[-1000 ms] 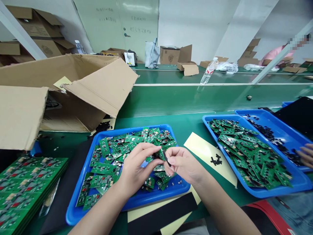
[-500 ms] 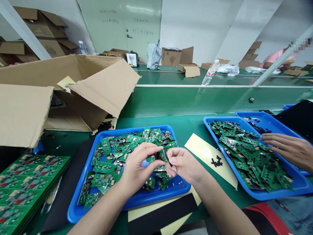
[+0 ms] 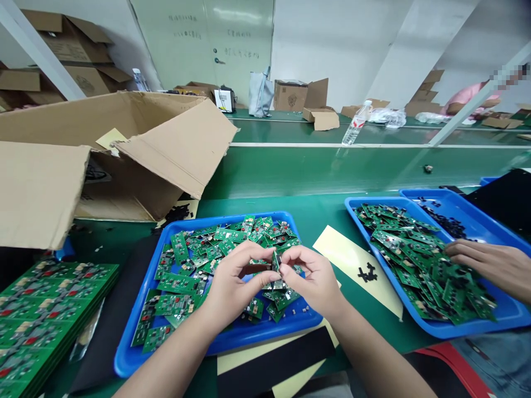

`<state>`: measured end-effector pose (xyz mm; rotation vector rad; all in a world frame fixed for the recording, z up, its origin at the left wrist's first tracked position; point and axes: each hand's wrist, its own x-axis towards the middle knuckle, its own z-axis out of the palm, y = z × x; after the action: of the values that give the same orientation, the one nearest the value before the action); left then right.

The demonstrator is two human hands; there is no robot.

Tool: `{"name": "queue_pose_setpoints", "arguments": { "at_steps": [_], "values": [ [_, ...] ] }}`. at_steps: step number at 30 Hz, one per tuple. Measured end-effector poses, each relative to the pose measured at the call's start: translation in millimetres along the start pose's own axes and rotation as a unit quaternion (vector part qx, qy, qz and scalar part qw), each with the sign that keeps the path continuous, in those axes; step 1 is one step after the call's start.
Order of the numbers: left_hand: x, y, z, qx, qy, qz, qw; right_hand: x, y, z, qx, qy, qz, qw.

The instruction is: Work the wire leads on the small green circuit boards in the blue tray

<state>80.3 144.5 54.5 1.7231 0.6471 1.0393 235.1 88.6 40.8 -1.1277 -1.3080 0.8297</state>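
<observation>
Above the near blue tray (image 3: 136, 320), a small green circuit board (image 3: 275, 262) is held on edge between my two hands. My left hand (image 3: 234, 282) is closed on it, pinching it between thumb and fingers. My right hand (image 3: 313, 279) is closed too, its thumb and index finger pinched at the board's right side. The black strip seen earlier at the board is mostly hidden by my fingers. Below my hands, many loose circuit boards (image 3: 178, 283) with red and white parts lie in the tray.
Stacked board panels (image 3: 53, 315) stand left, below an open carton (image 3: 174, 143). Black pieces (image 3: 367, 272) lie on yellow backing paper (image 3: 344, 249). A black sheet (image 3: 276, 362) lies in front. At right, a co-worker's hand (image 3: 493, 268) reaches over another board-filled blue tray (image 3: 435, 329).
My right hand has turned and closed in on the board, and the black strip has gone mostly out of sight. My left hand has stayed put. The co-worker's hand has moved slightly down.
</observation>
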Motion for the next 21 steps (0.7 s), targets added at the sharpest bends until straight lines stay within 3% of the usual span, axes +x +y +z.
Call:
{"name": "queue_pose_setpoints", "arguments": {
  "at_steps": [4, 8, 13, 17, 21],
  "values": [
    [0.3, 1.6, 1.1, -0.081, -0.025, -0.078, 0.993, -1.0, 0.8, 2.5, -0.097, 0.052, -0.117, 0.987],
    [1.7, 0.9, 2.1, -0.129, -0.036, -0.13, 0.982, -1.7, 3.5, 5.3, -0.165, 0.091, -0.177, 0.966],
    [4.5, 0.8, 2.1, -0.178, -0.045, -0.182, 0.966, -1.9, 9.0, 4.2, -0.201, 0.125, -0.176, 0.956],
    [4.8, 4.9, 2.2, -0.249, -0.061, -0.239, 0.936, 0.3, 7.9, -3.0, -0.183, 0.166, -0.157, 0.956],
    [4.4, 9.4, 4.0, -0.273, -0.044, -0.32, 0.906, 2.1, 2.2, -6.9, -0.175, 0.127, -0.181, 0.959]
  ]
}}
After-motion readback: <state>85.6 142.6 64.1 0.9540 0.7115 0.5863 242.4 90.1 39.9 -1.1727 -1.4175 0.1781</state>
